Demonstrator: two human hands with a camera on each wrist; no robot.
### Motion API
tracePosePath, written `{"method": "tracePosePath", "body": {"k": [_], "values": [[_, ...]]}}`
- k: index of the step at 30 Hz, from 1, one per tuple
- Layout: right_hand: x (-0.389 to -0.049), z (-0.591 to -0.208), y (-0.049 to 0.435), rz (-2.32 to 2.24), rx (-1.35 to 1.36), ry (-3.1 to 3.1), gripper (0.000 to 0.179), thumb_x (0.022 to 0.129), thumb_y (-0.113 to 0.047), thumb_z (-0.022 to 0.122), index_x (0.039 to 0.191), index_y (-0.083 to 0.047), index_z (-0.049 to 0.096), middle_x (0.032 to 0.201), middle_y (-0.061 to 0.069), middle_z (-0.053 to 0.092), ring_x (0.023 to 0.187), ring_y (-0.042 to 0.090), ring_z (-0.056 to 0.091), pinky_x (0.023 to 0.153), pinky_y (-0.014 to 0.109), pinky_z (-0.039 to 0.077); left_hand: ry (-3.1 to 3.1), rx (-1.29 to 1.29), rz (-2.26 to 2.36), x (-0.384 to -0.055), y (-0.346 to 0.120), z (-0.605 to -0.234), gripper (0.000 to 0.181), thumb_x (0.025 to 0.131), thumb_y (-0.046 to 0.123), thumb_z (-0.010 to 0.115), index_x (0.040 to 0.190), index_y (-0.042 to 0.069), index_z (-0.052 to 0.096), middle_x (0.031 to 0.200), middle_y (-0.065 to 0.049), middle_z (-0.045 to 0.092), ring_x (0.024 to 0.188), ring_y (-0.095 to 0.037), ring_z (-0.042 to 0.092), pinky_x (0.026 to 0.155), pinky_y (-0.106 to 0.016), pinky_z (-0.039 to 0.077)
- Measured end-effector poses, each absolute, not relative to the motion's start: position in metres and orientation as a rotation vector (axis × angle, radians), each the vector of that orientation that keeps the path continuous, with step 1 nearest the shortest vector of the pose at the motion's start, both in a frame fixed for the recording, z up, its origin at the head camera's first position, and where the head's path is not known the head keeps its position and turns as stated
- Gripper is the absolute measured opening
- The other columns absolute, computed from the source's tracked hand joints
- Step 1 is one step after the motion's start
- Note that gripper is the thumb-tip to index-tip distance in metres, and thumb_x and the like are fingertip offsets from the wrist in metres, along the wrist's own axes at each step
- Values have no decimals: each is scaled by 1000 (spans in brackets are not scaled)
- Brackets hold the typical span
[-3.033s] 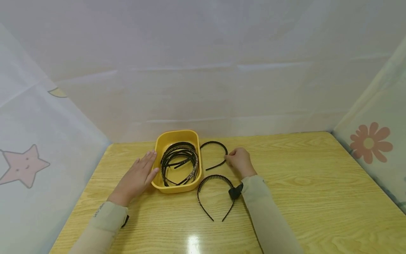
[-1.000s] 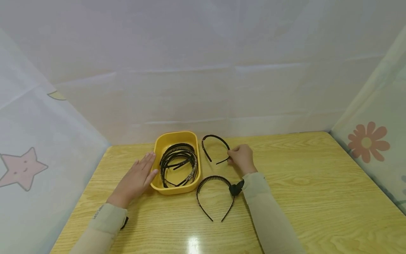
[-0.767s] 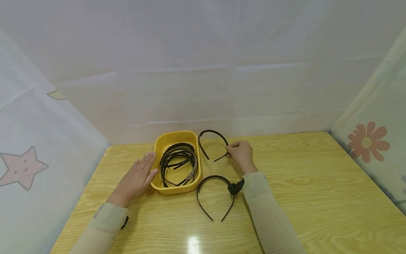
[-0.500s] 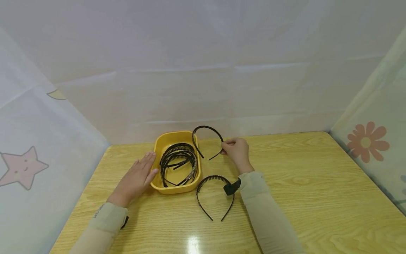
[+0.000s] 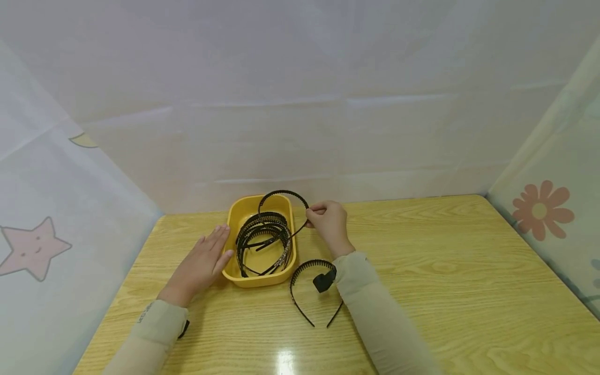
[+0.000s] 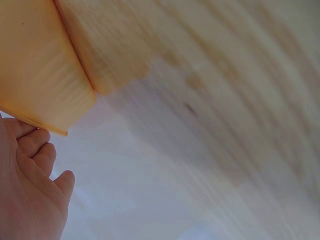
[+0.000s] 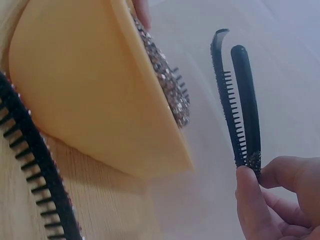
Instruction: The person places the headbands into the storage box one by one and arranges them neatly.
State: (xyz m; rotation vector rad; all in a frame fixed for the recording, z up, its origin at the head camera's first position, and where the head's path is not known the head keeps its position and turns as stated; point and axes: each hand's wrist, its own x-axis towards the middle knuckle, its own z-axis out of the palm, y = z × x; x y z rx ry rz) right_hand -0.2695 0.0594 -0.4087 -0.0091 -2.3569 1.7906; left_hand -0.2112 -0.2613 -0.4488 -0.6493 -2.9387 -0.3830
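Observation:
My right hand (image 5: 329,223) pinches one side of a thin black toothed headband (image 5: 284,191), whose arch overlaps the yellow plastic basket (image 5: 260,282) in the head view. In the right wrist view that headband (image 7: 246,95) shows its comb teeth and a glittery patch by the thumb and fingertips. Several black headbands (image 5: 248,227) lie heaped in the basket, one with a sparkly band (image 7: 167,80) showing above the rim. My left hand (image 5: 199,265) rests with fingers straight against the basket's left side; the left wrist view shows its fingertips at the rim.
Another toothed headband (image 5: 294,299) lies on the wooden table (image 5: 459,291) in front of the basket, partly covered by the right sleeve and a black wrist strap piece (image 5: 323,281). A pale cloth wall (image 5: 300,130) stands close behind the basket.
My right hand has lifted the headband from the table right of the basket and carried it left until it overlaps the basket. The left hand and the basket have stayed in place.

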Motion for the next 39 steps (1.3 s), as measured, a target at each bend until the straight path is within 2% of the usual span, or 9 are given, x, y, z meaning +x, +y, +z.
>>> {"method": "tracePosePath", "body": {"k": [7,11,14,18,23,33,39], "values": [[-272,-410,40,1731,74,-2399,8,93,-6,72,96,2,73,82,13,74,68,31,74,64,37,64,-2969,-641,-371,-212,-261,-449,68,111,44,32,161,-1,19,167,-20,18,154,-37,15,125,-56,12],[-272,-412,31,1738,117,-2410,8,94,-3,71,96,4,71,84,17,74,71,35,74,66,41,64,-2972,-642,-369,-212,-260,-449,68,111,44,31,161,-1,18,167,-20,18,154,-37,15,125,-55,11],[-273,-414,25,1741,127,-2421,7,94,-3,71,96,5,70,84,17,74,70,36,73,64,38,64,-2969,-646,-372,-212,-261,-449,68,111,44,31,161,-1,18,167,-20,17,154,-37,15,125,-55,11],[-272,-416,17,1719,114,-2446,7,94,-4,71,95,3,70,83,14,74,66,29,73,58,29,61,-2973,-644,-373,-212,-261,-449,68,111,44,31,161,0,18,167,-20,17,154,-37,15,125,-55,11],[-272,-418,12,1691,120,-2470,6,95,-4,70,95,2,70,84,13,74,67,27,73,58,27,60,-2978,-640,-378,-212,-261,-450,69,111,45,31,161,0,18,167,-19,17,154,-37,15,125,-56,11],[-271,-416,16,1579,274,-2563,19,97,-10,69,111,2,74,96,13,74,78,20,72,69,28,61,-2971,-640,-364,-212,-261,-452,67,111,42,34,161,1,18,167,-19,18,154,-36,14,125,-57,13],[-267,-415,27,1542,389,-2585,16,97,-9,68,109,-1,75,101,10,73,91,23,69,79,33,60,-2974,-643,-382,-212,-260,-450,67,111,41,36,161,0,18,167,-19,17,154,-36,13,126,-54,9]]}}
